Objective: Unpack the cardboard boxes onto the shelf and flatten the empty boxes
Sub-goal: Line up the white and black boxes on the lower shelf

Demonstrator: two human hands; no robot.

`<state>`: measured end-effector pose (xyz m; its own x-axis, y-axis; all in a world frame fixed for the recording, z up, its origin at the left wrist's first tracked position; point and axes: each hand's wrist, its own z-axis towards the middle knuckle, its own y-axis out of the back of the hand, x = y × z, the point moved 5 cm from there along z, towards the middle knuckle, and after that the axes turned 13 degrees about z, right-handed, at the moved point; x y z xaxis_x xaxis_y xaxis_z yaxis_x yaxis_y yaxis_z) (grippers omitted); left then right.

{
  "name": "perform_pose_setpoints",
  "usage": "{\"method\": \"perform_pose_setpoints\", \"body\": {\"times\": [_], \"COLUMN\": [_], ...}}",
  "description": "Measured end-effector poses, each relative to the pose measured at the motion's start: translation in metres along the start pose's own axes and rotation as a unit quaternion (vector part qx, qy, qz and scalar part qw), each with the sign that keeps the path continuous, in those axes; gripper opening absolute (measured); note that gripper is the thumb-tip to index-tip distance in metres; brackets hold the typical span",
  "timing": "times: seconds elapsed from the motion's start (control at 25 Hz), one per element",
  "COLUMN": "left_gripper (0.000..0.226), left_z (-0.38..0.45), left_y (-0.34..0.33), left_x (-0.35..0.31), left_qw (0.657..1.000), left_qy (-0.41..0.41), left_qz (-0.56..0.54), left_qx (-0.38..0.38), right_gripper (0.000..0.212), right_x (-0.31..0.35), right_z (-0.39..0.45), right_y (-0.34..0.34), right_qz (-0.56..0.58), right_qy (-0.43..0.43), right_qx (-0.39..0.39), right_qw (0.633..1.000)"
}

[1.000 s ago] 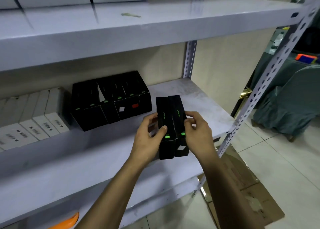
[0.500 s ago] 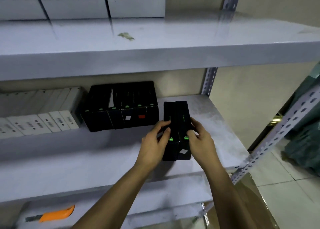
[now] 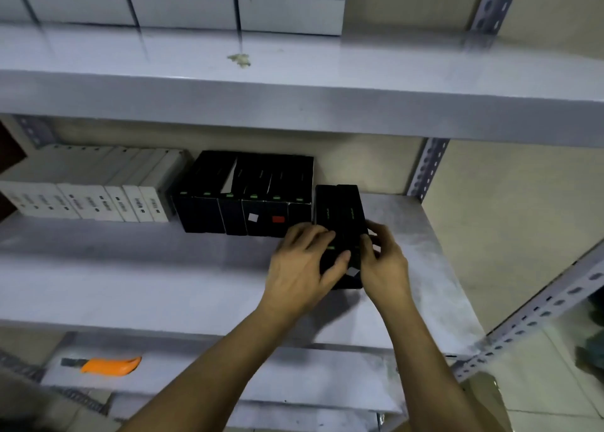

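Observation:
Two slim black boxes (image 3: 341, 214) with small green marks lie side by side on the middle shelf (image 3: 163, 284), just right of a row of several black boxes (image 3: 248, 199). My left hand (image 3: 302, 268) grips the pair from the left, thumb across the near end. My right hand (image 3: 384, 265) grips them from the right, fingers curled on top. The near ends of the two boxes are partly hidden by my fingers.
Several white boxes (image 3: 98, 199) stand left of the black row. Larger white boxes (image 3: 228, 6) are stacked on the upper shelf (image 3: 294, 98). An orange box cutter (image 3: 109, 364) lies on the lower shelf. Perforated metal uprights (image 3: 425, 170) frame the right side.
Both hands have pushed the pair of black boxes farther back on the shelf, up beside the black row. The view has tilted upward, showing more of the upper shelf.

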<state>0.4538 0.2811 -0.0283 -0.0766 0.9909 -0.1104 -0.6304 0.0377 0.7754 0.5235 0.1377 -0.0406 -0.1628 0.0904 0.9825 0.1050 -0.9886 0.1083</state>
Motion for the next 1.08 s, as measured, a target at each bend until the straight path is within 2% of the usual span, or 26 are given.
{"method": "perform_pose_setpoints", "body": {"times": [0.16,0.28,0.44,0.64,0.8,1.08], "left_gripper": [0.044,0.035,0.037,0.037,0.043,0.064], "left_z": [0.005,0.025,0.055,0.072,0.077,0.074], "left_y": [-0.008,-0.021,-0.034,-0.041,-0.048,-0.051], "left_x": [0.010,0.017,0.019,0.021,0.026,0.027], "left_qw": [0.995,0.990,0.986,0.984,0.983,0.974], "left_qy": [-0.053,-0.074,-0.070,-0.056,-0.040,-0.031], "left_qz": [0.088,0.121,0.140,0.146,0.147,0.134], "left_qx": [0.014,0.018,0.064,0.092,0.102,0.181], "right_gripper": [0.041,0.038,0.032,0.028,0.022,0.033], "right_x": [-0.009,-0.010,-0.013,-0.019,-0.017,-0.028], "right_z": [0.009,0.023,0.051,0.065,0.070,0.077], "right_y": [-0.007,-0.014,-0.020,-0.028,-0.031,-0.033], "right_qz": [0.007,0.028,0.030,0.023,0.048,-0.005], "right_qy": [0.000,-0.004,0.001,0.062,0.070,0.056], "right_qx": [0.045,0.056,0.024,-0.015,-0.020,0.014], "right_qw": [0.999,0.998,0.999,0.998,0.996,0.998]}}
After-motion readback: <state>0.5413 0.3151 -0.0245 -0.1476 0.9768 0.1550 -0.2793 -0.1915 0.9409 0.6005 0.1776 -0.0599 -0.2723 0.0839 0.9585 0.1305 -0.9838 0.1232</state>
